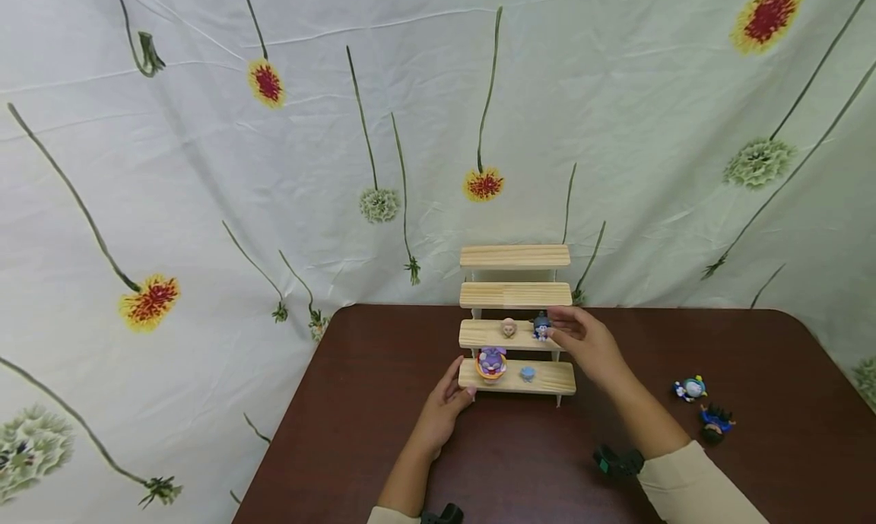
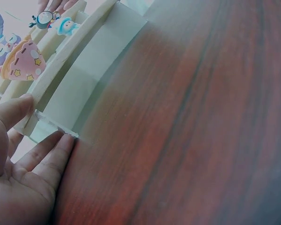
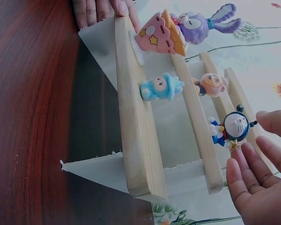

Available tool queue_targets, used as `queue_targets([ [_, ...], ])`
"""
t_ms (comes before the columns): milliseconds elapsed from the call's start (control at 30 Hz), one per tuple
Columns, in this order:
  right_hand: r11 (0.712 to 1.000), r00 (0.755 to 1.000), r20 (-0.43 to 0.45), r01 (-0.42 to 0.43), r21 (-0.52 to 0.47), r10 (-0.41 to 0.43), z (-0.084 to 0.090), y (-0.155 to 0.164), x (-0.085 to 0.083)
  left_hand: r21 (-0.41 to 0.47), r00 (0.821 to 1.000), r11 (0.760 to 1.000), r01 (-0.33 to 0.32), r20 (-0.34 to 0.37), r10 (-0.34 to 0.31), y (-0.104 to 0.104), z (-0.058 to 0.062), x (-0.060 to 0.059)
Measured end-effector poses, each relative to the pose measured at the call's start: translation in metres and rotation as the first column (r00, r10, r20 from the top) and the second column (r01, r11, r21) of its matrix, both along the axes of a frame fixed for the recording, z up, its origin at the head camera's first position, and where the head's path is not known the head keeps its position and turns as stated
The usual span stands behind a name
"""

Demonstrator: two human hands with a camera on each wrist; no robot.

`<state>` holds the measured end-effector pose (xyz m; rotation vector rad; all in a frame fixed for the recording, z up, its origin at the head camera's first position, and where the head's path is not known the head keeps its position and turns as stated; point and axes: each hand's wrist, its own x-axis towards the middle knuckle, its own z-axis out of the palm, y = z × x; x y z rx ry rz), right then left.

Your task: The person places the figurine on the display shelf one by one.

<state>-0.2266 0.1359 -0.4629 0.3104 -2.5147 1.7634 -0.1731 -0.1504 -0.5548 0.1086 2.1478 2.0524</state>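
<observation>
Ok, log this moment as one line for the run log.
left hand: steadies wooden step shelf at bottom-left corner | right hand: open beside blue round figurine on second step | table: two figurines lying right

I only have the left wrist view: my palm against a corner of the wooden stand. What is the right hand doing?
Observer: The right hand is open beside the blue round-headed figure on the second step; the right wrist view shows its fingers just clear of it.
Operator: How many figures are on the stand?
Observer: Four. A purple bunny figure and a small light-blue figure on the bottom step, a pink figure and the blue one on the second.
Operator: Anything left on the table?
Observer: Two figures lie on the table, right of the stand. Its top two steps are bare.
</observation>
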Motion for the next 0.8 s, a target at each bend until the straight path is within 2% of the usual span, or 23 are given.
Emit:
queue_targets([
  [267,0.999,0.999,-0.034,0.001,-0.032,-0.003,0.002,0.005,0.006,-0.003,1.0,1.0,0.0,0.0,0.0,0.0,-0.002,-0.001],
  [800,0.999,0.998,-0.031,0.052,-0.008,-0.052,0.002,0.023,0.018,0.003,1.0,1.0,0.005,0.006,-0.005,-0.001,-0.004,-0.002],
])
